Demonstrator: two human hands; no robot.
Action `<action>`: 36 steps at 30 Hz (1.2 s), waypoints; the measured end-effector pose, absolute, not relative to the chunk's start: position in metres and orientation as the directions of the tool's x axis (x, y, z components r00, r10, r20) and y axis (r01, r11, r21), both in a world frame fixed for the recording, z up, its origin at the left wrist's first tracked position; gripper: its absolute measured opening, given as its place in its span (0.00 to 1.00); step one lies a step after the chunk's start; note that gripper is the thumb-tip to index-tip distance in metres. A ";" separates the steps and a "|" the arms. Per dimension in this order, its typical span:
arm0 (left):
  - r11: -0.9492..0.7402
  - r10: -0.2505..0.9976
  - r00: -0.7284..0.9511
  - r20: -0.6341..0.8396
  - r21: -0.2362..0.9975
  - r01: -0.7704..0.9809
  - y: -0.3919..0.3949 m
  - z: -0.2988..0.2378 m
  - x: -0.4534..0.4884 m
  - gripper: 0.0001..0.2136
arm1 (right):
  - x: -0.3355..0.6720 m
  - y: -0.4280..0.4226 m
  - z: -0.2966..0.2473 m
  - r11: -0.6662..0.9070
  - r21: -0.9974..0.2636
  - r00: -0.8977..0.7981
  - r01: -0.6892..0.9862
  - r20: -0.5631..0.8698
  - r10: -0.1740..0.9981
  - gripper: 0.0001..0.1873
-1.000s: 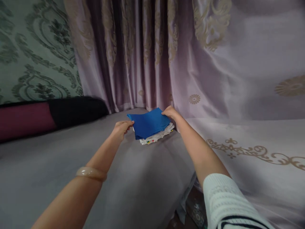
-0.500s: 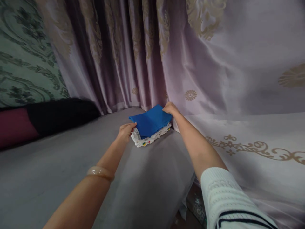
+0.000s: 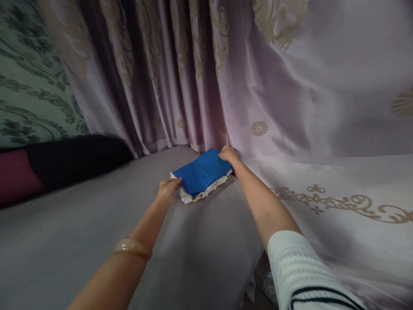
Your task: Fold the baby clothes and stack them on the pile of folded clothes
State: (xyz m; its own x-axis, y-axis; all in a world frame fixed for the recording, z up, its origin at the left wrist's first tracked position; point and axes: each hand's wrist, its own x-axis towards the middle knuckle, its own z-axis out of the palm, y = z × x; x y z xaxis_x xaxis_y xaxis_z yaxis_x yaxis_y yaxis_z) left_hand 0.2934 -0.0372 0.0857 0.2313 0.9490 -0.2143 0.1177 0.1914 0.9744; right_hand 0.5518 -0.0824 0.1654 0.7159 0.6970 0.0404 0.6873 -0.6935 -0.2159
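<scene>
Blue folded cloth [image 3: 203, 171] is lying over a white stack [image 3: 186, 198], left hand [image 3: 168, 189] and right hand [image 3: 229, 154] pinching its edges, apparently straightening it, a gentle release seemingly being called for.

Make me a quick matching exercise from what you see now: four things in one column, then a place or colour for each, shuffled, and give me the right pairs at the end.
Things
1. blue cloth
2. bangle
3. knitted sleeve
4. curtain

Places or colours
A. pale purple with gold patterns
B. around the left forearm
C. on top of the white layers
D. white with dark stripes

Right pairs
1-C, 2-B, 3-D, 4-A
</scene>
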 end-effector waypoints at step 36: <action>-0.718 0.684 0.695 0.221 0.372 0.588 -0.064 0.037 0.287 0.30 | 0.503 -0.090 0.078 -0.520 -0.164 0.536 0.839 0.079 0.840 0.30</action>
